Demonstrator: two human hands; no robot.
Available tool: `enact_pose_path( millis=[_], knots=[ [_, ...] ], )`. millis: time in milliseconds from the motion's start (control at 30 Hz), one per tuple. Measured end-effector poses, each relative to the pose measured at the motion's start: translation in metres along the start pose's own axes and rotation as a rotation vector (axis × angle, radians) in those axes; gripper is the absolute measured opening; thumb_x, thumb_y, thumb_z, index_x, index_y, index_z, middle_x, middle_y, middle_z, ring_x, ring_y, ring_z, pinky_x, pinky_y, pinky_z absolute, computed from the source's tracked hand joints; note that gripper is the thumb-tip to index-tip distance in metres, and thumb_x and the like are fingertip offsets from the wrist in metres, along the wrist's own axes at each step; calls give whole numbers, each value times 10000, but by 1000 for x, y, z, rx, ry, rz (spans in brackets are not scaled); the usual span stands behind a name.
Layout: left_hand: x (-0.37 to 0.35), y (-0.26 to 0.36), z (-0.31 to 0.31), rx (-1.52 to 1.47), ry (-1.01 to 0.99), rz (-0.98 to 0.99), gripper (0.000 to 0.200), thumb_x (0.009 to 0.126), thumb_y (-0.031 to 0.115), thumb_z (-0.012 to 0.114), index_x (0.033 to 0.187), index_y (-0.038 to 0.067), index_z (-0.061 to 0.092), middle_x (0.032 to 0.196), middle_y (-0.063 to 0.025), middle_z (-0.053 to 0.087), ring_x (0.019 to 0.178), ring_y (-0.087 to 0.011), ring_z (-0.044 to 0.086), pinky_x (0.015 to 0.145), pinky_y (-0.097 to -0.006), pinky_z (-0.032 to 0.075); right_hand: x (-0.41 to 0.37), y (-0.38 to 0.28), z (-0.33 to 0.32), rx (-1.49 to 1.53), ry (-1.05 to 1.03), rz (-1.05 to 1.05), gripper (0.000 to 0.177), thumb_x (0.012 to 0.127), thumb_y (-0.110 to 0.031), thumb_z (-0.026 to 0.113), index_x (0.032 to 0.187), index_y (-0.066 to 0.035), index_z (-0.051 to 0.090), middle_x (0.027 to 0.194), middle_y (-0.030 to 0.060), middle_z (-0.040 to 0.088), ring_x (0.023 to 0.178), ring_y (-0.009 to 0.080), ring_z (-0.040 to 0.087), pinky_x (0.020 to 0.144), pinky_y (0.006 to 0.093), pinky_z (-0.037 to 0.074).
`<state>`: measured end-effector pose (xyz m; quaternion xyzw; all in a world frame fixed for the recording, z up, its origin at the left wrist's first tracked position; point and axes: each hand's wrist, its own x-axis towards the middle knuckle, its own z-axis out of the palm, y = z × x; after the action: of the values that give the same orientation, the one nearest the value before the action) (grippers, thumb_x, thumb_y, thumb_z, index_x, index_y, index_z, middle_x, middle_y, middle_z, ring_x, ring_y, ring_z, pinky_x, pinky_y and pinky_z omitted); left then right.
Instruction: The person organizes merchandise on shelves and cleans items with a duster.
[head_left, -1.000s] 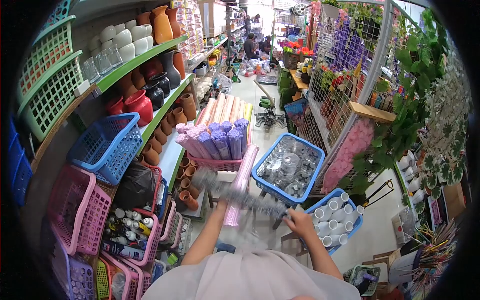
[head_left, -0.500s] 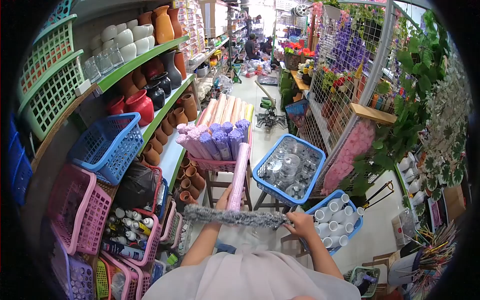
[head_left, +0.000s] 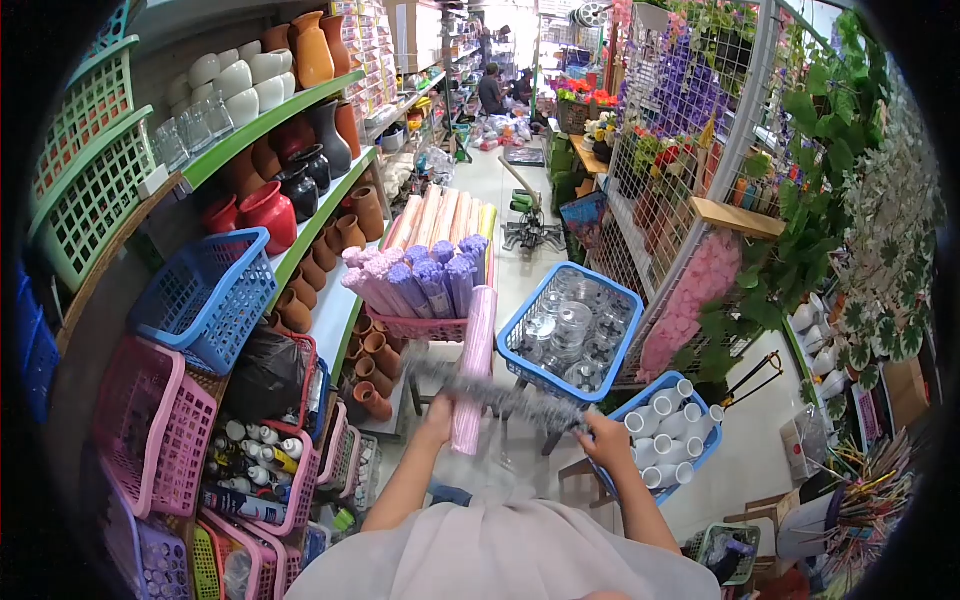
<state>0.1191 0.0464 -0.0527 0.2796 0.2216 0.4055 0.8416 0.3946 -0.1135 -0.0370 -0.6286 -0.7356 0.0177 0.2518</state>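
Observation:
Standing upright, a pink wrapped roll [head_left: 477, 340] is gripped near its lower end by my left hand [head_left: 436, 417]; the fingers are partly behind the roll. My right hand [head_left: 606, 441] is closed round the end of a fluffy grey duster [head_left: 525, 402]. The duster slants across the front of the roll, its far end blurred by motion. Just beyond, a pink basket [head_left: 415, 329] holds several pink rolls [head_left: 378, 278] and purple rolls [head_left: 432, 280], with peach-coloured rolls [head_left: 432, 218] behind them.
At the right, a blue basket [head_left: 545, 383] of clear plastic pieces stands on a stool, beside another blue basket [head_left: 712, 445] of white cup-like vessels [head_left: 662, 442]. Shelves with clay pots [head_left: 383, 354] line the left; a wire mesh rack [head_left: 700, 170] borders the aisle [head_left: 500, 180].
The duster's far end has swung up and away, so it now slants instead of lying level. The roll's lower end shows below it. Both hands keep their holds.

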Motion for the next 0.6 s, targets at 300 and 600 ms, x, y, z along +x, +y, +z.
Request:
enact_pose_path(
  millis=[300,600],
  knots=[
    [-8,3,10,109,18,37,471,969,444,397,1297,106,416,916,-97,604,779,-195,615,653,-365,539,-8,-9,3,58,-74,-71,308,811,-331,666,934,-52,623,697,177,603,622,343,596,545,395,454],
    [-19,8,13,336,-9,-38,498,999,434,315,1461,265,232,1128,-31,527,805,-124,553,665,-289,513,-2,-5,18,143,83,215,305,742,-337,691,840,-68,588,733,140,614,679,348,607,559,431,454]
  ],
)
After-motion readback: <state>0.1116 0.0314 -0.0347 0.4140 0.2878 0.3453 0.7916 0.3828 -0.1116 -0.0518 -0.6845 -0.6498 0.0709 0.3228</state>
